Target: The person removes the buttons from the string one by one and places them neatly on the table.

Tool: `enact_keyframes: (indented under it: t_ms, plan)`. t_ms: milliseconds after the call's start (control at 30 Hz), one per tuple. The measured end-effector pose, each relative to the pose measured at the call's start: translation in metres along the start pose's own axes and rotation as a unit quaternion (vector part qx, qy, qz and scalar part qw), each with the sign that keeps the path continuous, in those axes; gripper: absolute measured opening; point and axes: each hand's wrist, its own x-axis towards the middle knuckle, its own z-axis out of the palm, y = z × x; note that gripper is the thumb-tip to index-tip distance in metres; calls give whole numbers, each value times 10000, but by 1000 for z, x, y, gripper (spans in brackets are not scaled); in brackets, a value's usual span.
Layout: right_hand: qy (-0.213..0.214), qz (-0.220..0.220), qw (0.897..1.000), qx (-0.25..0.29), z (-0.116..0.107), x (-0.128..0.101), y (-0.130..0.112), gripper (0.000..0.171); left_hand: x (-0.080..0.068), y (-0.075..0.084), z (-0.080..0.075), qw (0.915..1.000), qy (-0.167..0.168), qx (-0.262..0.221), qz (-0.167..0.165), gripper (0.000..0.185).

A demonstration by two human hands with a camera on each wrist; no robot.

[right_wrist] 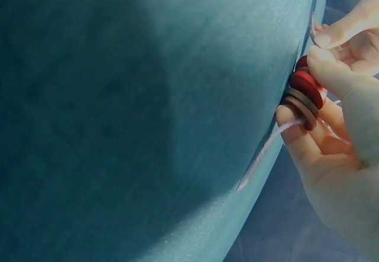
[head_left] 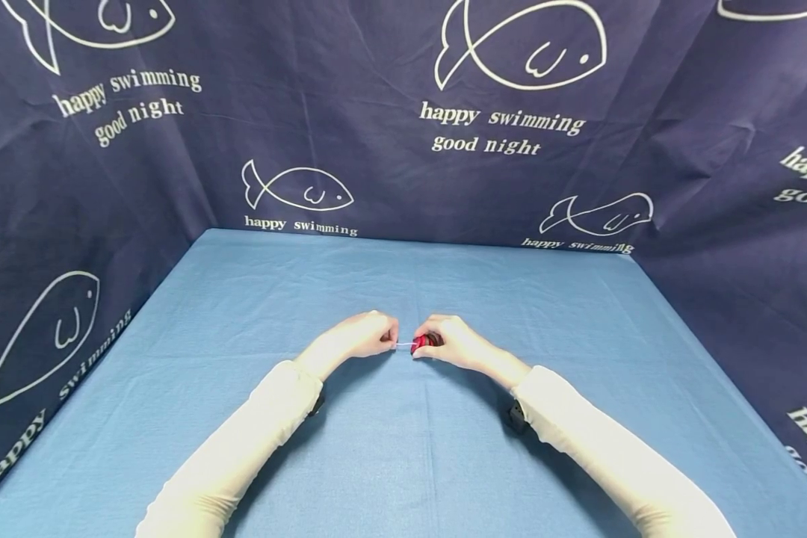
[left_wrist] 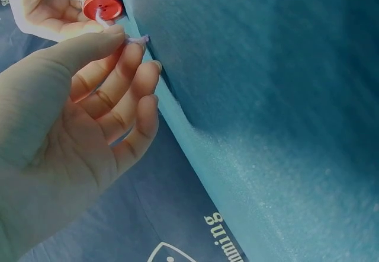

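Over the middle of the table my left hand (head_left: 374,334) pinches a thin pale lilac string (left_wrist: 139,40) between thumb and index finger, a short end poking out past the fingertips. The string runs across a small gap to a red button (left_wrist: 103,6) with several holes and passes through it. My right hand (head_left: 459,342) grips a short row of threaded buttons, with red ones (right_wrist: 307,85) toward the left hand and brown ones (right_wrist: 302,105) behind them. From the brown end a loose tail of string hangs down in the right wrist view.
A blue cloth (head_left: 403,463) with faint creases covers the table. Dark navy curtains (head_left: 390,112) printed with white fish and lettering stand at the back and both sides. Pale sleeves (head_left: 242,433) cover both forearms, with dark wrist devices (head_left: 516,415) below the cuffs.
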Motion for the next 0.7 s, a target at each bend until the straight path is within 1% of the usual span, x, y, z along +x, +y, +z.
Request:
enact_keyframes:
  t_ms: [167,333,533,700]
  plan:
    - [69,2,9999,86,-1,-2,1,24,1,1,0,10000,-8,-76,-16,13]
    - [287,-54,9994,198,-3,-3,3,25,0,2,-1,9997,60,-209,77,14]
    - [472,111,9981,380,-8,-5,4,27,0,2,-3,9991,121,-399,115,14]
    - [547,171,9972,488,-9,-5,4,27,0,1,-3,9980,273,-533,225,14]
